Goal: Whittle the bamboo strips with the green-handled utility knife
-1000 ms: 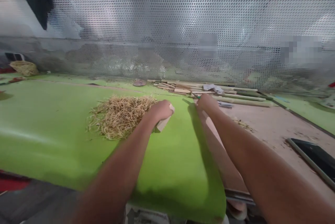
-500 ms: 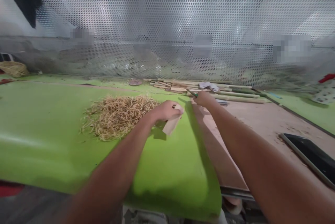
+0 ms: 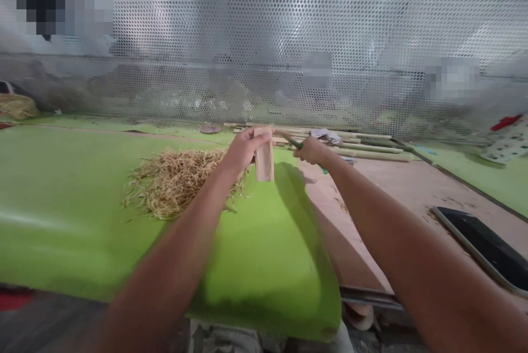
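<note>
Pale flat wooden block (image 3: 264,165) gripped upright in left hand (image 3: 243,149), green-handled thin tool (image 3: 297,145) in right (image 3: 312,151).
Block ×1: upper end clamped by left fingers, thumb laid across front face, lower part left exposed below them, above green table cover (image 3: 264,254). Tool ×1: handle enclosed by right fingers, tip pointed at block's top. Tan stringy heap (image 3: 177,182) ×1, black-screened phone (image 3: 480,246) ×1. Pale sticks (image 3: 371,155): several, overlapped, exact count can't be told.

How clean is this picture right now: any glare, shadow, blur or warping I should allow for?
Head view: whitish glare on the green sheet at left; shadow along its right edge; bright spots on the perforated panel; pixelated patches over the background; forearms stretched toward the lower corners.
</note>
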`<act>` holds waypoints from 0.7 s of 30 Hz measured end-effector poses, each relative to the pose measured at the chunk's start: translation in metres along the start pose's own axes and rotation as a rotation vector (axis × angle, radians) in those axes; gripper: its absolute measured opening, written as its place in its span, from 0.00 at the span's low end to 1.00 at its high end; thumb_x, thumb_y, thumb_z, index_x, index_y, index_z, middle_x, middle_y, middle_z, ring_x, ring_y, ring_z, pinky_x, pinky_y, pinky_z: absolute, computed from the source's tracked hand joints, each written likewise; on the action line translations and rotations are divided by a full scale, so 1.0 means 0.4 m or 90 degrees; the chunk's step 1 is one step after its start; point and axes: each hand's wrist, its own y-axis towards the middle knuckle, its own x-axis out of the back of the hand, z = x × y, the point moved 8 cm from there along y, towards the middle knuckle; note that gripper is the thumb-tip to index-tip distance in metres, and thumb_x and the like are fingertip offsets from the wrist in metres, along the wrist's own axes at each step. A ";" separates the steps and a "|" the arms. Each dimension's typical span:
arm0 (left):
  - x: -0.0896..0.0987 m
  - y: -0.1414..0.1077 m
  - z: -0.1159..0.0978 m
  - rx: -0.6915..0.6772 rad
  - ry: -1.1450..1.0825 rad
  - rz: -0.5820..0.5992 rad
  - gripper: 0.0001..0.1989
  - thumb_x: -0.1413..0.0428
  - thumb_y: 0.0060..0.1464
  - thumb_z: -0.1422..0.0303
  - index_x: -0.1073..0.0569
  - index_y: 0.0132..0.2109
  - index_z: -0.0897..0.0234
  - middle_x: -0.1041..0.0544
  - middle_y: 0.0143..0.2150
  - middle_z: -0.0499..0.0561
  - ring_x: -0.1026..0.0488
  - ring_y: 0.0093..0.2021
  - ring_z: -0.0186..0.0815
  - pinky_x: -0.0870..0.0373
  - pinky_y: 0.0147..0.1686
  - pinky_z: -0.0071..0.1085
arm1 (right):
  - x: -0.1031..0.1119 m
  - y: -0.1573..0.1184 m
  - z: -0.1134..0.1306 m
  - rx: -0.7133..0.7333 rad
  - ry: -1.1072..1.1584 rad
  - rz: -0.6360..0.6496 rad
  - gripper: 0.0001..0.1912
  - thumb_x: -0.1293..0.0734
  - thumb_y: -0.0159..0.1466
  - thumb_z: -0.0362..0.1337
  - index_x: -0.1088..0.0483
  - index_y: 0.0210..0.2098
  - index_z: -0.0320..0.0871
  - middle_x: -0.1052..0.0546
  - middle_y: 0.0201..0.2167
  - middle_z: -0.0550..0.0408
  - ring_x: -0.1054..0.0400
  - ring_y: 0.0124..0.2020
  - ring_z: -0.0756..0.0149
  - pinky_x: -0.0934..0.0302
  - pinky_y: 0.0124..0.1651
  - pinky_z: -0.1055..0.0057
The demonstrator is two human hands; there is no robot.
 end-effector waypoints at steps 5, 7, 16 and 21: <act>-0.041 0.007 0.030 -0.022 0.018 0.030 0.19 0.42 0.49 0.59 0.25 0.46 0.63 0.23 0.39 0.53 0.29 0.35 0.35 0.32 0.31 0.30 | 0.080 -0.076 0.080 0.090 0.009 -0.122 0.14 0.40 0.64 0.40 0.27 0.36 0.39 0.24 0.30 0.46 0.32 0.28 0.61 0.43 0.30 0.70; -0.057 0.014 0.044 -0.052 0.062 0.034 0.20 0.42 0.49 0.59 0.25 0.47 0.64 0.23 0.40 0.54 0.28 0.35 0.35 0.32 0.31 0.30 | 0.111 -0.128 0.084 0.146 0.067 -0.207 0.17 0.44 0.67 0.44 0.29 0.41 0.40 0.24 0.33 0.47 0.32 0.32 0.60 0.44 0.31 0.71; -0.099 0.027 0.062 -0.117 0.191 0.055 0.19 0.42 0.47 0.65 0.25 0.47 0.65 0.22 0.43 0.56 0.27 0.39 0.36 0.31 0.37 0.30 | 0.106 -0.259 0.022 0.158 0.111 -0.336 0.16 0.50 0.68 0.40 0.35 0.45 0.43 0.25 0.35 0.46 0.33 0.37 0.56 0.48 0.34 0.71; -0.117 0.015 0.108 -0.026 0.233 0.101 0.17 0.37 0.41 0.69 0.23 0.42 0.67 0.21 0.39 0.56 0.25 0.36 0.40 0.30 0.40 0.36 | 0.090 -0.259 -0.014 0.072 0.107 -0.335 0.15 0.49 0.68 0.41 0.35 0.45 0.43 0.25 0.34 0.45 0.33 0.33 0.56 0.50 0.31 0.71</act>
